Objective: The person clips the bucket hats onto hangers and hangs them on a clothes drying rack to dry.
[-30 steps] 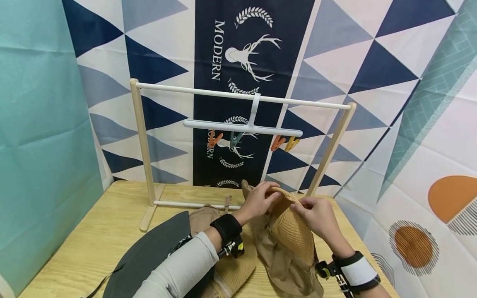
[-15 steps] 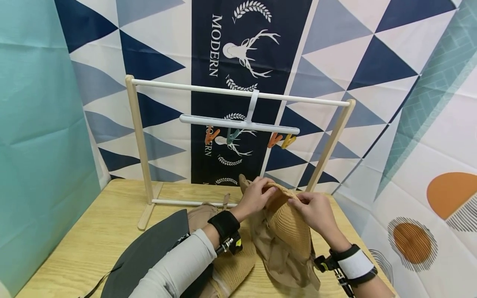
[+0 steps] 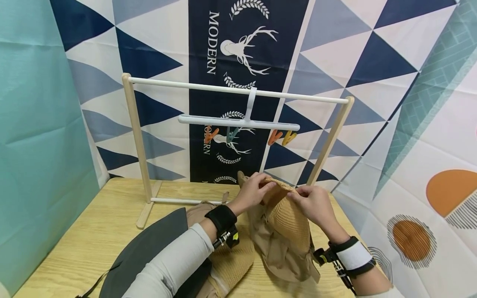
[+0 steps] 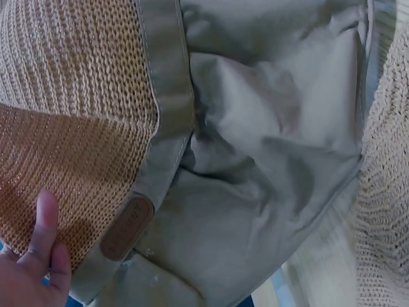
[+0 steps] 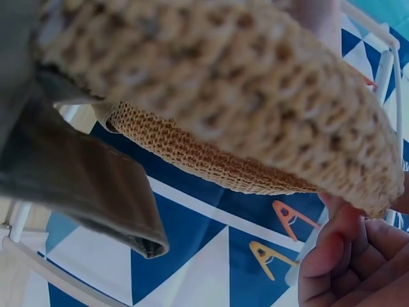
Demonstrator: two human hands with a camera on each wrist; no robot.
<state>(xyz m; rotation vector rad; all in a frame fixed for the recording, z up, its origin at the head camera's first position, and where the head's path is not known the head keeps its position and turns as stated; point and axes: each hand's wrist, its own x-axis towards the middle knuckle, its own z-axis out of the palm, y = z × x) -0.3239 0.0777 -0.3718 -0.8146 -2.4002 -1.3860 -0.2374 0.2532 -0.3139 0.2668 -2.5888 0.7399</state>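
A tan knitted sun hat with a khaki cloth part is held upright over the table's right side. My left hand pinches the upper left of its knitted edge. On the right of that edge, my right hand pinches with thumb and fingers. A khaki band with a brown label borders the knitted part in the left wrist view. Behind the hat, a pale hanger hangs from the rack's white top rail. Orange clips, a green clip and a yellow clip hang below it.
On the wooden table, a dark grey hat brim and another tan knitted hat lie beneath my left forearm. The rack's wooden posts stand near the back. A patterned cloth wall rises behind.
Both hands keep their pinch on the hat's edge. The hat has risen slightly, and its cloth hem sits higher. The whole view has shifted a little.
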